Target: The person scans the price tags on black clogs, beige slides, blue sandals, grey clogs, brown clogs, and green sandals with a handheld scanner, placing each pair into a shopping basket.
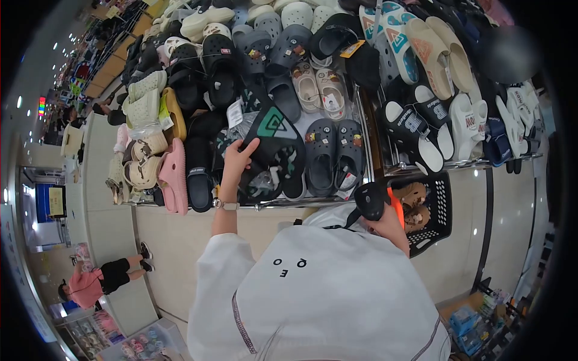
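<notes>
My left hand (239,157) grips the edge of a black slide sandal (278,127) with a green triangle logo, its index finger lying over the strap. Clear plastic wrap and a white tag (234,113) show beside that sandal. To its right sit dark grey clogs (320,153) with small charms. Lower down, close in front of my body, my right hand (388,227) is closed around a black rounded object (370,201) with a bright orange part; its kind I cannot tell. A black basket (444,201) holding brown clogs (415,218) is just beyond that hand.
Piled footwear fills the metal-railed display, with pink slides (173,175) at left and white slides (466,126) on the right section. A metal rail (289,203) runs along the front edge. Far left, a person in a pink top (86,284) stands in the aisle.
</notes>
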`<state>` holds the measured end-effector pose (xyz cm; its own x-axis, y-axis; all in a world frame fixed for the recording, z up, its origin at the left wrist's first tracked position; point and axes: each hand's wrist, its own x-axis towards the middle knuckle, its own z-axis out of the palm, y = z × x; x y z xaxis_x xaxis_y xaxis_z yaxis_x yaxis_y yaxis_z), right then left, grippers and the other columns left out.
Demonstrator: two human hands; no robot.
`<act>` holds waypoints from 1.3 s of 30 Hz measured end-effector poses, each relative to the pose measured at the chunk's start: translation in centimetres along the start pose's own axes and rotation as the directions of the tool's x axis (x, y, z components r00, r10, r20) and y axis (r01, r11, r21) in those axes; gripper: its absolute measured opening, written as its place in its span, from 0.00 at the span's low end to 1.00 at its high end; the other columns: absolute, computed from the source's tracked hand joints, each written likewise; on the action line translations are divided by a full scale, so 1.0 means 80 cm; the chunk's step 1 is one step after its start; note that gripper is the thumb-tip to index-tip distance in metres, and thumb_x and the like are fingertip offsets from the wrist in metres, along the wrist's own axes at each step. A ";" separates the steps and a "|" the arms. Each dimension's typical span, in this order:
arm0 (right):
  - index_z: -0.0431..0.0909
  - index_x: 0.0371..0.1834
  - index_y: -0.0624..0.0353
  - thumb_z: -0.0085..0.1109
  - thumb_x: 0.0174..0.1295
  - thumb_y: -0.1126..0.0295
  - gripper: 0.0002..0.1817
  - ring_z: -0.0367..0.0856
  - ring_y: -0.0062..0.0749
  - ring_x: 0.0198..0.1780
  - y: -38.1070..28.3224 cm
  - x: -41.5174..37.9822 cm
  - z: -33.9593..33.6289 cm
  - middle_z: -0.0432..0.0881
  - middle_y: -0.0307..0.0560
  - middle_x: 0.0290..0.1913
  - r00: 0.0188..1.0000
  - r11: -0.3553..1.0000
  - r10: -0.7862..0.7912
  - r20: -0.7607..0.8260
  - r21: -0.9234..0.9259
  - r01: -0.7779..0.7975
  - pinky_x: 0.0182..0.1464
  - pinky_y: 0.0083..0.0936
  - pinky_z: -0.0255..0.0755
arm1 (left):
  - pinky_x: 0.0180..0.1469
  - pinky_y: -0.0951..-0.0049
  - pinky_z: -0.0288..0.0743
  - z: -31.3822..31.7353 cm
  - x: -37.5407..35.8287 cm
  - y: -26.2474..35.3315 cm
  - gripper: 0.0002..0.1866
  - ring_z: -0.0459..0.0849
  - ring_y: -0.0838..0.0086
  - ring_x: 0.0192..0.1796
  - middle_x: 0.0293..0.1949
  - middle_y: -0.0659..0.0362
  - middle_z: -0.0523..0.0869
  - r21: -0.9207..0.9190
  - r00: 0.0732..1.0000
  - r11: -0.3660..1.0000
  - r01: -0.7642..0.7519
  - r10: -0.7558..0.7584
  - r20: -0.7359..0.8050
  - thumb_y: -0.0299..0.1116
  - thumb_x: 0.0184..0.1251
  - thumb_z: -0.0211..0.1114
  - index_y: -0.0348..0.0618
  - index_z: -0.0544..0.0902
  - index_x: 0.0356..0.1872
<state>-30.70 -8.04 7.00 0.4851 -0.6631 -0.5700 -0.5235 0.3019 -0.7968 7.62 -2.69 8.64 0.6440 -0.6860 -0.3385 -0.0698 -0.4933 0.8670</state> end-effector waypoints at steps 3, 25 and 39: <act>0.70 0.44 0.65 0.65 0.40 0.71 0.25 0.78 0.26 0.24 0.001 -0.006 0.002 0.79 0.47 0.27 0.986 0.988 -0.155 -0.057 -0.034 0.153 0.29 0.23 0.72 | 0.16 0.87 0.56 0.021 0.012 -0.025 0.23 0.65 0.88 0.15 0.15 0.69 0.69 -0.011 0.998 1.000 -0.020 0.021 0.055 0.47 0.48 0.70 0.35 0.76 0.31; 0.72 0.42 0.65 0.63 0.41 0.68 0.22 0.77 0.31 0.25 0.044 -0.101 0.054 0.79 0.49 0.26 0.892 0.979 0.148 -0.427 0.190 -0.072 0.33 0.25 0.71 | 0.11 0.83 0.63 0.050 0.071 -0.089 0.18 0.66 0.86 0.11 0.13 0.68 0.68 0.398 0.892 0.917 -0.019 -0.164 0.421 0.44 0.49 0.69 0.40 0.75 0.29; 0.72 0.32 0.68 0.61 0.42 0.73 0.14 0.74 0.24 0.20 0.129 -0.188 0.100 0.76 0.43 0.22 0.602 0.719 0.564 -0.565 0.695 -0.021 0.25 0.22 0.69 | 0.28 0.67 0.74 0.066 0.077 -0.068 0.25 0.80 0.63 0.29 0.44 0.53 0.71 0.909 0.941 0.247 -0.335 0.131 0.311 0.54 0.58 0.55 0.46 0.72 0.48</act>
<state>-37.78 10.54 5.79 -0.3989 -0.6160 -0.6792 0.1004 0.7069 -0.7001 7.94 -7.08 -0.09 0.3603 -0.8769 -0.3182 -0.9256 -0.3784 -0.0055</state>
